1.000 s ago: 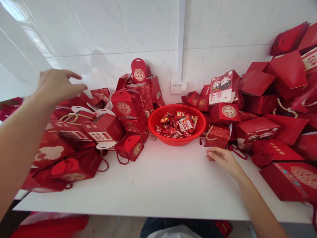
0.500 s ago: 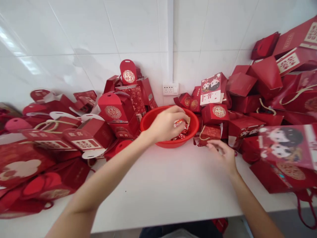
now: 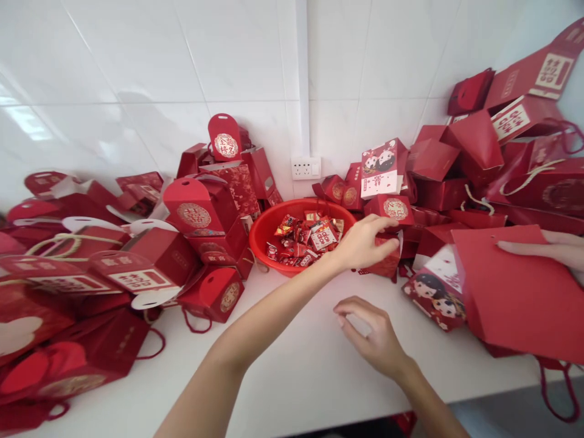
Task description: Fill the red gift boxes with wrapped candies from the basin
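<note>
My left hand [image 3: 365, 243] reaches past the red basin [image 3: 256, 243] to a small red gift bag [image 3: 387, 265]. Its thumb and fingers are apart above the bag, and I cannot make out anything between them. Below it, my right hand [image 3: 376, 334] hovers over the white table with curved fingers, a gap between thumb and forefinger, and nothing held. Wrapped sweets [image 3: 310, 238], mostly in red wrappers, lie in the basin.
Red gift boxes [image 3: 201, 207] are heaped on the left, with more boxes [image 3: 474, 140] piled on the right. At the right edge, another person's hand [image 3: 547, 249] touches a large red box [image 3: 524, 292]. A wall socket [image 3: 305, 168] sits behind the basin.
My left hand has left the basin and moved right to the small gift bag. My right hand has drawn back from that bag toward me. Another person's hand has appeared at the right.
</note>
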The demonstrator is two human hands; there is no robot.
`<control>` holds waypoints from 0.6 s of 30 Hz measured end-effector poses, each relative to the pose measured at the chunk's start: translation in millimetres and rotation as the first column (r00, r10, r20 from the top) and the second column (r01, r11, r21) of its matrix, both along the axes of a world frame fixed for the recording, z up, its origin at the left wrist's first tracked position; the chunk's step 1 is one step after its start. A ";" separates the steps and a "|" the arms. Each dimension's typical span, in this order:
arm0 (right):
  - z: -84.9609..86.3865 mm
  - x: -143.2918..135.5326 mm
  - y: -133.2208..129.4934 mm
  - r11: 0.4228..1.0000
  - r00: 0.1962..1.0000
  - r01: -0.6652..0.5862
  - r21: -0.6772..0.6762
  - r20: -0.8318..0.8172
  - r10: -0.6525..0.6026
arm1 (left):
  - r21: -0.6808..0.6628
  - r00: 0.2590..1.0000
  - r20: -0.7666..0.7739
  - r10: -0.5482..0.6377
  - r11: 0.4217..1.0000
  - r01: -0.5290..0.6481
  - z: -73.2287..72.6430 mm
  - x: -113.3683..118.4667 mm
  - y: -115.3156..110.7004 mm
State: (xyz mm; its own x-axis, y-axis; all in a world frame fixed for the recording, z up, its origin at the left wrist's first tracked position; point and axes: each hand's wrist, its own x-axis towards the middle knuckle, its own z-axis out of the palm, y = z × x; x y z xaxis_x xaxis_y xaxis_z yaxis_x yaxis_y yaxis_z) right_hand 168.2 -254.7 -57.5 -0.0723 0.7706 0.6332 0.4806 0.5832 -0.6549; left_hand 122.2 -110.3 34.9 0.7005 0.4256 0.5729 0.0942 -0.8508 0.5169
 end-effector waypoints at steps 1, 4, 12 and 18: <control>-4.4 -4.0 -8.4 1.000 1.000 -0.003 -0.003 -0.014 0.003 | -0.004 0.999 -0.015 -0.049 0.999 0.049 -4.5 -0.3 -5.3; -13.9 -8.8 -33.8 1.000 0.998 0.025 0.017 -0.049 -0.024 | -0.072 0.988 -0.085 -0.130 0.990 0.124 -20.4 0.3 -21.3; -13.7 20.0 -73.3 0.782 0.828 0.557 0.281 -0.262 -0.495 | -0.299 0.990 -0.022 -0.136 0.946 0.124 -52.1 24.7 -41.9; -5.2 54.2 -52.1 0.464 0.577 0.816 0.344 -0.492 -0.651 | -0.430 0.982 0.032 -0.188 0.884 0.183 -54.8 37.4 -46.8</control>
State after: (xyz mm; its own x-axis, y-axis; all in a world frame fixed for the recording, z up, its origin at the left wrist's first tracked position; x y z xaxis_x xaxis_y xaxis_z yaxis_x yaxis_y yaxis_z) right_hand 222.4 -306.8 -62.6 0.5901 0.0243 0.8069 0.7509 0.3507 -0.5597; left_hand 159.7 -157.1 -19.9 0.7956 0.4899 0.3563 -0.0359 -0.5490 0.8350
